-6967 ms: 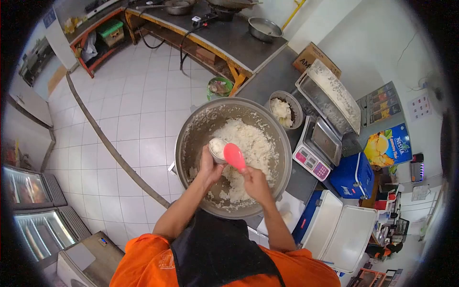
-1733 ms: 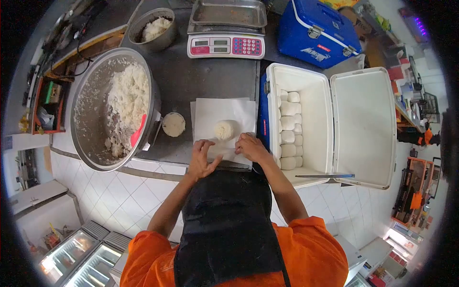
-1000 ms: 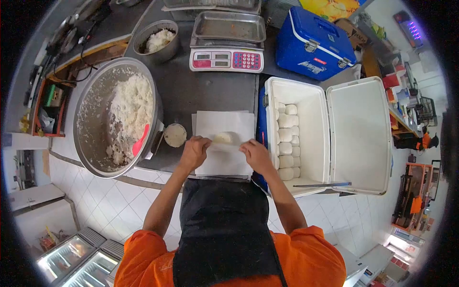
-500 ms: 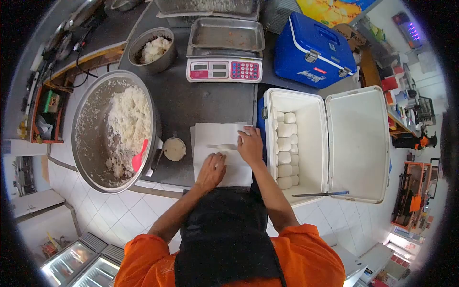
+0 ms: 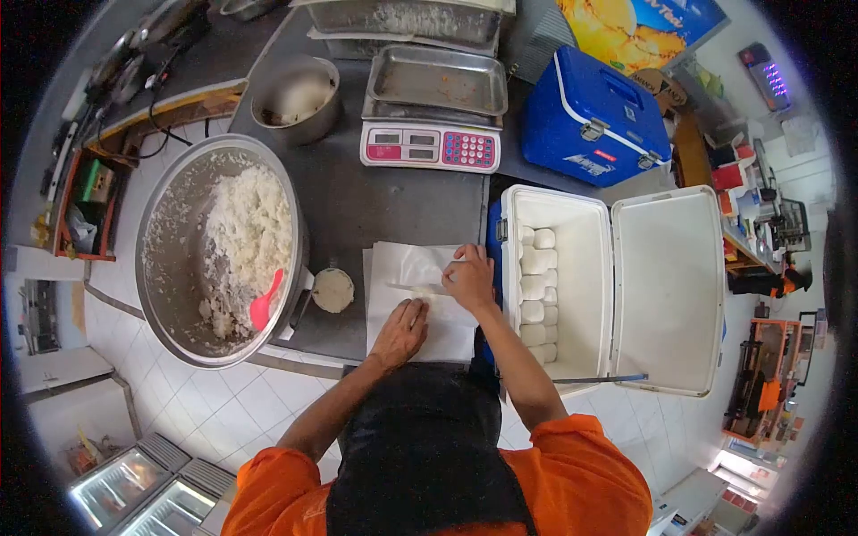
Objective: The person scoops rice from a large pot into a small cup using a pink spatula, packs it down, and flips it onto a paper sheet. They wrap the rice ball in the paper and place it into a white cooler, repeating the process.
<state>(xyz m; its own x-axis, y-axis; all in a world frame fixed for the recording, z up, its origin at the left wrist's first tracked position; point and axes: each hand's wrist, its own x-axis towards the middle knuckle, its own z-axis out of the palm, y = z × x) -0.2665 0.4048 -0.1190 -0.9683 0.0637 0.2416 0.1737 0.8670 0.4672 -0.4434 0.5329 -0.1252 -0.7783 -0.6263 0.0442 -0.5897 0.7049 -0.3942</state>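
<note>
White paper sheets (image 5: 393,323) lie stacked on the dark counter in front of me. A rice portion (image 5: 431,299), mostly hidden under folded paper, sits on the top sheet between my hands. My left hand (image 5: 399,336) lies over the near left part of the paper, its fingers close together against the wrapped rice. At the right edge, my right hand (image 5: 469,277) pinches the folded paper with bent fingers. Left of the sheets stands a round cup of rice (image 5: 333,290).
A large pot (image 5: 170,308) holds loose rice and a pink scoop (image 5: 260,312). Behind are a smaller pot (image 5: 313,128), a scale (image 5: 429,146) and metal trays (image 5: 438,80). At right, an open cooler (image 5: 585,295) contains several white wrapped bundles (image 5: 534,261); a blue cooler (image 5: 594,121) stands behind.
The scoop and cup have left my hands, and the camera view has turned to the counter. Paper has been folded over the rice; my hands came down from its raised edge onto it.
</note>
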